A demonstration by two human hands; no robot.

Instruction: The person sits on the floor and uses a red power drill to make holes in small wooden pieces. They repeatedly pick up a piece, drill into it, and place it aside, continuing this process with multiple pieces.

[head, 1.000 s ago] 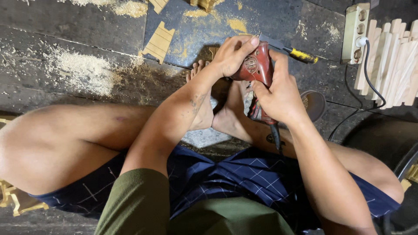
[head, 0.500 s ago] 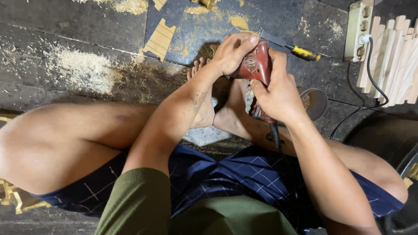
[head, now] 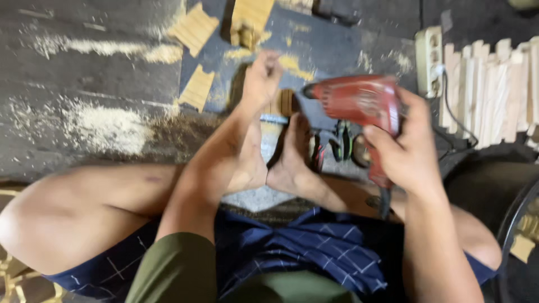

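Note:
My right hand (head: 407,146) grips a red electric drill (head: 359,104) by its handle, with the drill's nose pointing left. My left hand (head: 261,78) reaches forward and rests on small wooden pieces (head: 285,102) lying on the floor just past my bare feet (head: 283,160). The drill's tip is a short way to the right of the left hand, apart from it. The frame is blurred, so I cannot make out what the left fingers hold.
Flat wooden offcuts (head: 196,87) and sawdust (head: 106,126) lie on the dark floor. A white power strip (head: 429,53) and a row of pale wooden slats (head: 491,84) stand at the right. A dark round object (head: 514,224) is at the lower right.
My right hand has lifted the drill off to the right, away from my left hand. The left hand has let go of the drill and stretched forward to the wood pieces. The view shifted.

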